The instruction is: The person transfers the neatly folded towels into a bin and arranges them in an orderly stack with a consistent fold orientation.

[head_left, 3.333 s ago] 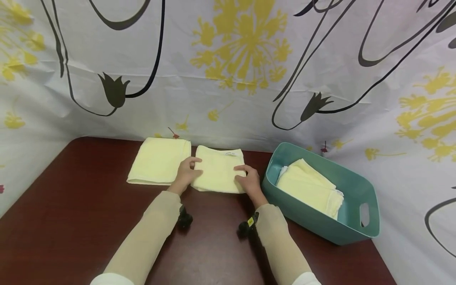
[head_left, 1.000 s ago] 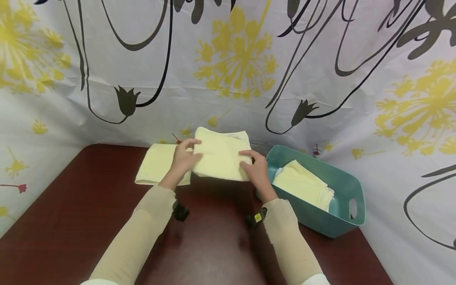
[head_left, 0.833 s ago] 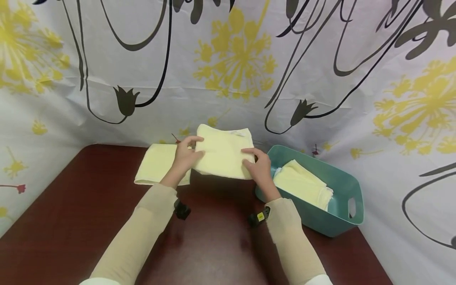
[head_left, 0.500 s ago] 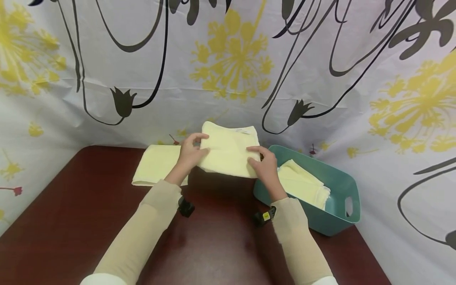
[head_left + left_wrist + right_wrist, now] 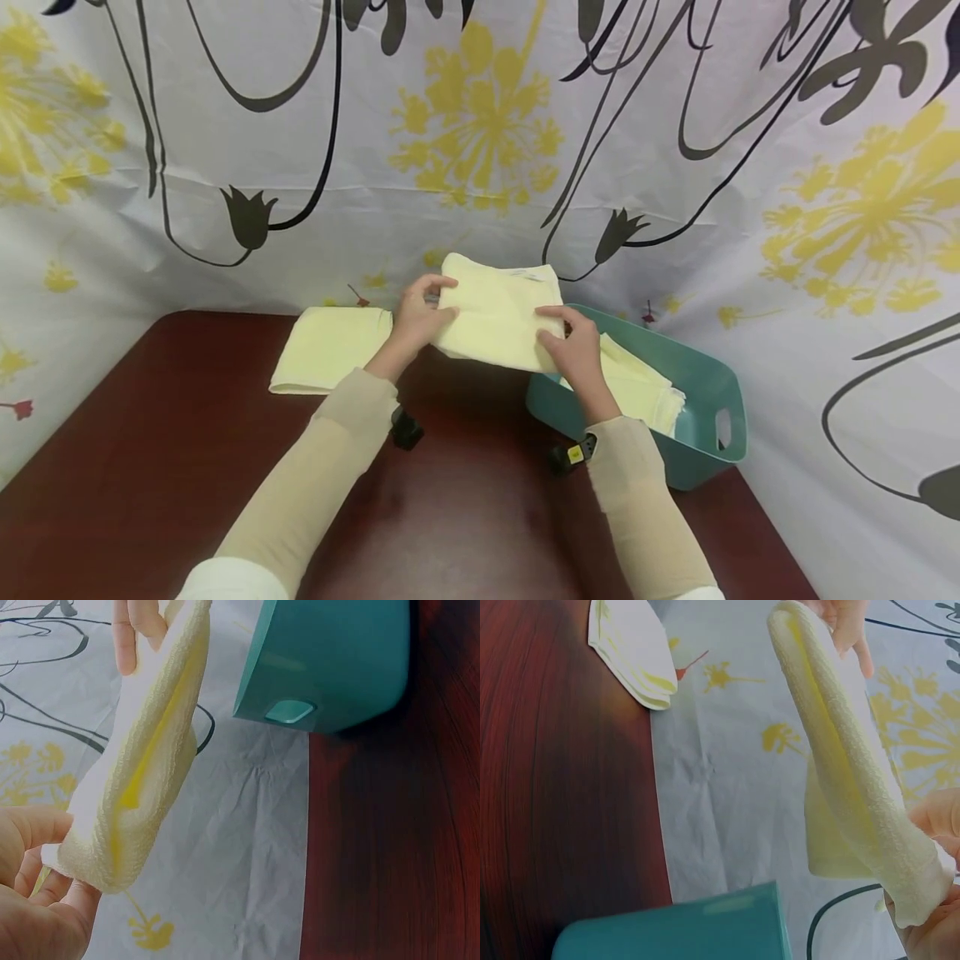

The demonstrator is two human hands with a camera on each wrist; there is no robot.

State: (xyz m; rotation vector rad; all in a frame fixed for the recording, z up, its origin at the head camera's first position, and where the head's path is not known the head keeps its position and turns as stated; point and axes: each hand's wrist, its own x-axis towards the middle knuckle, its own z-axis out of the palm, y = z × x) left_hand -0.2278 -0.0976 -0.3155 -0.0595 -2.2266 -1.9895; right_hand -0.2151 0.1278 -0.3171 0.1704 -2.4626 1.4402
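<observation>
A folded pale yellow towel with a small label at its top edge hangs above the table, held between both hands. My left hand pinches its left side, thumb in front. On the opposite side my right hand pinches the right edge. From the left wrist the towel shows edge-on, its folded layers parting slightly. The right wrist view has the same layered fold of the towel, running between the two hands.
Another folded yellow towel lies at the table's back left. A teal basket with yellow cloth inside stands at the right, partly behind the right hand. A patterned curtain hangs behind the dark red table.
The folded towel first lay on the table beside the other one. Both hands have lifted it and carried it rightward, so it now overlaps the basket's left end in the head view.
</observation>
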